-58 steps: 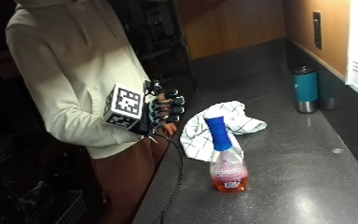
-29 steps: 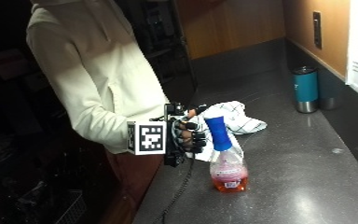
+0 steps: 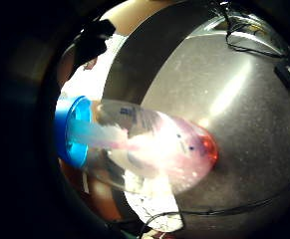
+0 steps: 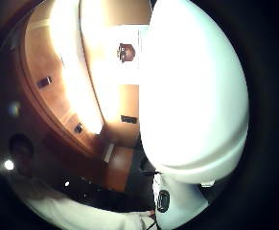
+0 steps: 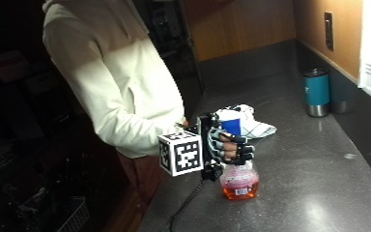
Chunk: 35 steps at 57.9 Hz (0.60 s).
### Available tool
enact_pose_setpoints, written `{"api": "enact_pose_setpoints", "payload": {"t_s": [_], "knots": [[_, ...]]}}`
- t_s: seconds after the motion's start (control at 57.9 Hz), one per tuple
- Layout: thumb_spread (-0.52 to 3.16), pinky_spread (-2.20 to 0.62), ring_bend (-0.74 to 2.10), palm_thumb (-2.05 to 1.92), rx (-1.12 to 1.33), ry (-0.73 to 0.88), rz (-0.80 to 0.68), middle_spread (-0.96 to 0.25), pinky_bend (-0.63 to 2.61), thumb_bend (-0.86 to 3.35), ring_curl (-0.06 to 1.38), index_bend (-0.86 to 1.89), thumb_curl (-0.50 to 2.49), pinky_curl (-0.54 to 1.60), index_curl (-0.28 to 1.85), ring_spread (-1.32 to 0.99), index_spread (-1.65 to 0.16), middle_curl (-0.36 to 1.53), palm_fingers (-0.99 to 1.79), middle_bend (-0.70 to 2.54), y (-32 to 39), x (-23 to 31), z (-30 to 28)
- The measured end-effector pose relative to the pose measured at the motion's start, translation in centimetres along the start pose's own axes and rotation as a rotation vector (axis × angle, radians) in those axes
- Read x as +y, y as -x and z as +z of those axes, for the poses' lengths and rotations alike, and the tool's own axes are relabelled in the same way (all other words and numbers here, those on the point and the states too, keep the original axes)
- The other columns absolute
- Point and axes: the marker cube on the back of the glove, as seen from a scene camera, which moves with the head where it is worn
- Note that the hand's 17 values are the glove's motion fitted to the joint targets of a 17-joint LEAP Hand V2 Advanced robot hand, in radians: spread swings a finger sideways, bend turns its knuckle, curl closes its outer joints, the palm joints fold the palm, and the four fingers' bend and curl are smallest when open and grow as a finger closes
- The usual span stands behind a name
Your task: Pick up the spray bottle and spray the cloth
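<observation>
Right hand [image 5: 229, 147] now gripping spray bottle [image 5: 239, 180], dark countertop [image 5: 314, 183]

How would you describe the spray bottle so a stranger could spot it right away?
Look at the dark counter, near its front edge beside the person. The spray bottle stands upright there, just in front of the white cloth, with the gloved hand wrapped round its neck. It alone is clear with orange liquid and a blue head; the teal tumbler stands off by the wall.

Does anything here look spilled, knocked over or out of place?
Nothing stands out. The spray bottle stands upright on the counter with the gloved right hand curled round its neck. The cloth lies crumpled behind it, and the teal tumbler stands upright by the wall.
</observation>
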Motion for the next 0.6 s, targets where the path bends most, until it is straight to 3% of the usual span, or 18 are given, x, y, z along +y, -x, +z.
{"api": "enact_pose_setpoints", "payload": {"t_s": [0.121, 0.311, 0.604], "knots": [[0.86, 0.09, 0.51, 0.69, -0.009, 0.010, 0.005, -0.07, 0.36, -0.03, 0.33, 0.18, 0.43, 0.33, 0.23, -0.04, -0.28, 0.38, 0.57, 0.28, 0.3, -1.7, 0.9], [0.84, -0.02, 0.56, 0.78, 0.049, 0.038, 0.020, -0.12, 0.17, 0.00, 0.36, 0.21, 0.44, 0.29, 0.32, -0.14, -0.24, 0.42, 1.23, 0.41, 0.4, -3.7, 2.2], [0.49, -0.19, 0.59, 1.01, 0.231, 0.278, -0.020, -0.15, 0.29, -0.02, 0.42, 0.24, 0.56, 0.36, 0.43, -0.18, -0.22, 0.49, 1.34, 0.53, 1.9, -5.9, 5.2]]}}
